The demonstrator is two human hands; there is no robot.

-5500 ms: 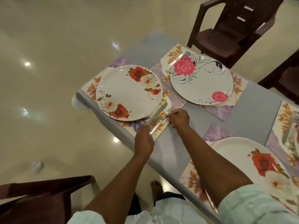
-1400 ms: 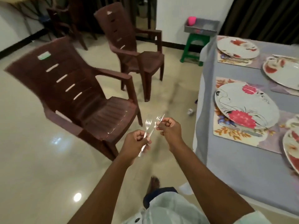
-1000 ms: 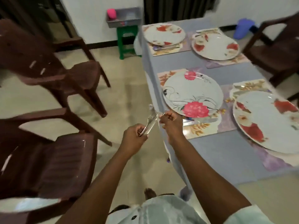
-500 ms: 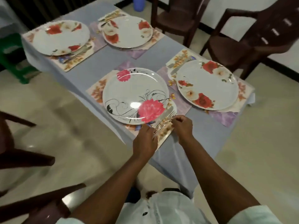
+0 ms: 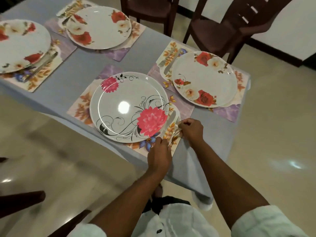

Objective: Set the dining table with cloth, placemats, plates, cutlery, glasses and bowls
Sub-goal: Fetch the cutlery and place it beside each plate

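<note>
Half a second ago I had both hands at the near right rim of the pink-flower plate, and I see them still there; the view has come closer and the far left plate has slid partly out of sight. A second and a half ago I held the forks up over the floor beside a brown chair, away from the bench.

My left hand [image 5: 159,155] is curled, fingertips down on the near corner of the placemat [image 5: 80,108], just past the plate's edge. I cannot tell clearly whether it pinches a fork handle; metal shows just beyond its knuckles. A fork [image 5: 174,132] lies between my two hands, tines pointing away. The knife [image 5: 171,119] lies beyond it against the pink-flower plate [image 5: 129,106]. My right hand [image 5: 192,130] is curled, finger and thumb pinching at the fork near its tines.

Counting left to right: four plates, one with pink flowers just beyond my left hand, three with red and white roses farther off. Four placemats, one under each plate. The grey cloth [image 5: 82,65] covers the bench. Each rose plate has cutlery beside it, blurred. Two dark brown chairs [image 5: 222,31] stand beyond the bench past my right hand, and parts of another show by my left arm.
</note>
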